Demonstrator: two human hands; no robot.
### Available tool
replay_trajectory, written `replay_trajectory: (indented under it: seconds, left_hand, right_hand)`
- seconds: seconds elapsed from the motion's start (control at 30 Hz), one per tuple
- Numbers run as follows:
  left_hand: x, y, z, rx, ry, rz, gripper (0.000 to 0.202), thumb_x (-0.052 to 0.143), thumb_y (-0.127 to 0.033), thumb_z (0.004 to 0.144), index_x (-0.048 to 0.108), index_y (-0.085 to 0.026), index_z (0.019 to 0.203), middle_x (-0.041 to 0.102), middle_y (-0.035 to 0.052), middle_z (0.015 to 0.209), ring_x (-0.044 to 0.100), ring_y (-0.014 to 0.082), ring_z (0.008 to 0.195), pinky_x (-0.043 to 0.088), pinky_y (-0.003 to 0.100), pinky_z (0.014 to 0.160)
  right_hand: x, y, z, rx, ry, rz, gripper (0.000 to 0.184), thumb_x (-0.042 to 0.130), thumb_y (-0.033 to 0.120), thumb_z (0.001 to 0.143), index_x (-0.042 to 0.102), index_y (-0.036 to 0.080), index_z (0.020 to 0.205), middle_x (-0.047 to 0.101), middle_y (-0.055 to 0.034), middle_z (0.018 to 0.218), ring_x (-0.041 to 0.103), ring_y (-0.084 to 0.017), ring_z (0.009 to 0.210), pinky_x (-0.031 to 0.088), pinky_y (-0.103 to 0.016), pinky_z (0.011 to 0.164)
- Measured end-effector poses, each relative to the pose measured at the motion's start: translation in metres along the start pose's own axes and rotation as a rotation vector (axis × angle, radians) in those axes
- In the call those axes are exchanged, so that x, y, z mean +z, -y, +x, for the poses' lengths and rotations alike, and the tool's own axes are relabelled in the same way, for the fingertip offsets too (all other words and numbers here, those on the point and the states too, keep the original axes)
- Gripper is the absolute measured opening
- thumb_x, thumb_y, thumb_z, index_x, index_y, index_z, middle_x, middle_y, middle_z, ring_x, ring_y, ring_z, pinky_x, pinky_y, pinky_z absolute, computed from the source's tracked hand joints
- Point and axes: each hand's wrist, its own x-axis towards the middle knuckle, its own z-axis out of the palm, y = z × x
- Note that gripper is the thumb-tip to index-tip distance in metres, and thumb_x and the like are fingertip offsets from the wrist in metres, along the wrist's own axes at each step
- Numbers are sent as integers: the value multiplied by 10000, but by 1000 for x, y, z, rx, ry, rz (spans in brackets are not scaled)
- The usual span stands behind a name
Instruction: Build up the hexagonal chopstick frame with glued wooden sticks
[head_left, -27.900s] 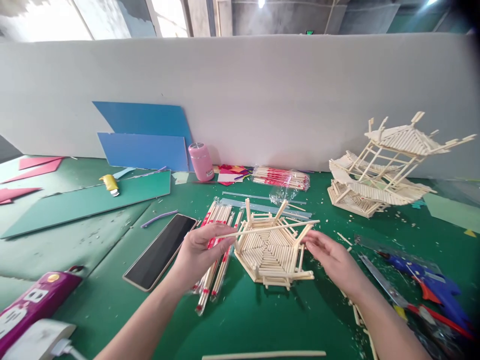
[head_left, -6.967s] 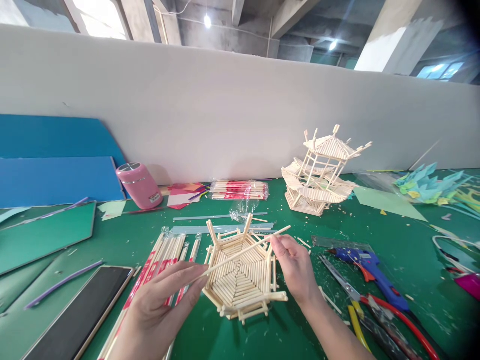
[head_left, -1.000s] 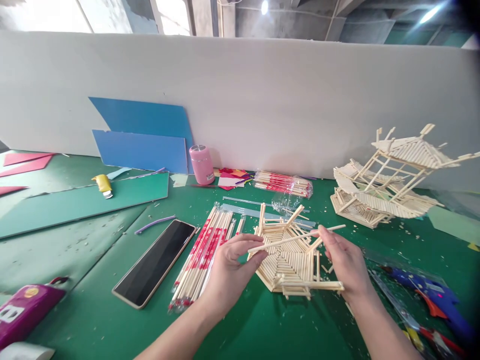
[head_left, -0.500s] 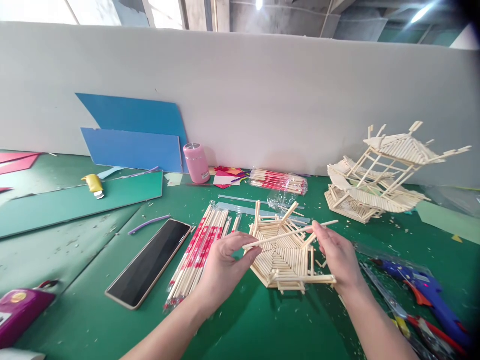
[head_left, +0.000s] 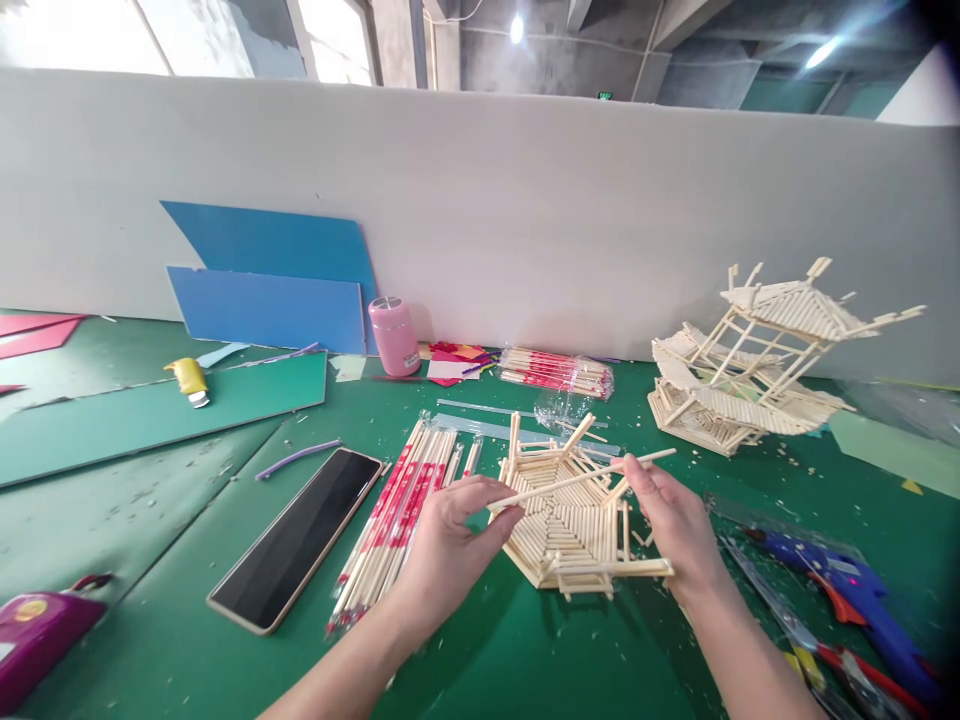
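Note:
A thin pale wooden stick (head_left: 566, 482) is held slantwise between my two hands. My left hand (head_left: 457, 525) pinches its left end between thumb and fingers. Toward the other end, the fingertips of my right hand (head_left: 667, 505) grip it, and a short tip pokes out past them. Beneath the stick sits a polygonal base made of wooden sticks (head_left: 547, 530), with several posts standing up and railings along its edges. Wrapped bundles of chopsticks (head_left: 397, 510) lie left of the base, partly behind my left hand.
A stick-built pavilion (head_left: 757, 360) stands at the back right. On the right lie a blue glue gun (head_left: 847, 580) and pliers (head_left: 862, 680). To the left are a phone (head_left: 296, 540), a yellow cutter (head_left: 187, 378) and a purple tape measure (head_left: 45, 635). A pink canister (head_left: 394, 338) stands by the wall.
The camera view has tilted slightly, so the scene sits a little lower. Both hands keep the stick in nearly the same place over the base.

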Motion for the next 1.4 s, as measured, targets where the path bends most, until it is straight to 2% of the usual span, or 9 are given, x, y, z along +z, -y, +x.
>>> replay_trajectory:
  seconds: [0.27,0.43,0.67,0.87,0.97,1.07,1.2,1.3,1.4]
  left_hand:
    - [3,4,0,22,-15,3,69,580,-176,751,648,-160,752,671,35,731,609,139,672,484,261,678]
    - [4,8,-1,48,-37,2,58,587,-150,742,636,-178,755,674,9,731,616,126,685,485,236,680]
    - [1,10,-2,49,-54,77,66,595,-174,733,646,-192,771,683,8,769,632,137,710,499,230,653]
    - [0,12,0,61,-74,106,65,606,-188,717,641,-206,769,682,-6,760,634,135,706,508,231,647]
    - [0,10,1,64,-69,106,65,597,-190,720,641,-207,764,685,-5,760,639,139,702,513,236,639]
    - [1,8,0,61,-75,100,54,592,-187,721,634,-208,749,685,-4,747,640,143,692,514,237,621]
    - [2,8,-1,79,-87,70,47,594,-174,718,620,-207,741,683,1,745,639,149,698,514,255,653]
    - [2,7,-1,82,-69,49,49,585,-167,726,620,-201,734,680,5,732,635,150,685,510,269,673]
    - [2,6,-1,73,-63,47,54,587,-167,728,626,-198,750,681,12,739,633,156,697,506,279,685]
  right_hand:
    - [-11,-9,-4,2,20,42,438,543,564,675,622,177,864,630,-28,763,550,-212,802,418,-266,633]
    - [-30,-25,-8,32,-66,73,486,537,529,707,588,188,1050,587,-75,1115,513,-247,1016,414,-336,813]
    - [-77,-30,-18,-58,-310,-4,397,573,497,688,630,203,949,631,-51,956,569,-207,834,456,-323,717]
    - [-126,-45,-23,-35,-465,-157,362,611,475,664,626,215,914,607,-25,778,546,-186,700,433,-328,649]
    - [-124,-35,-27,-106,-400,-248,333,600,456,686,618,237,936,594,-5,770,542,-162,670,432,-292,622]
    - [-102,-2,-30,-377,-268,-392,256,572,377,744,610,269,973,583,11,805,544,-139,696,441,-256,659]
    - [-62,46,-26,-727,115,-422,207,535,265,789,600,259,985,561,-23,919,540,-154,803,450,-256,673]
    - [-38,62,-20,-823,343,-498,251,490,198,809,589,247,1034,550,-41,904,525,-170,838,451,-292,696]
    - [-24,67,-15,-872,435,-556,267,501,146,789,602,250,1013,545,-26,862,517,-160,822,441,-294,706]
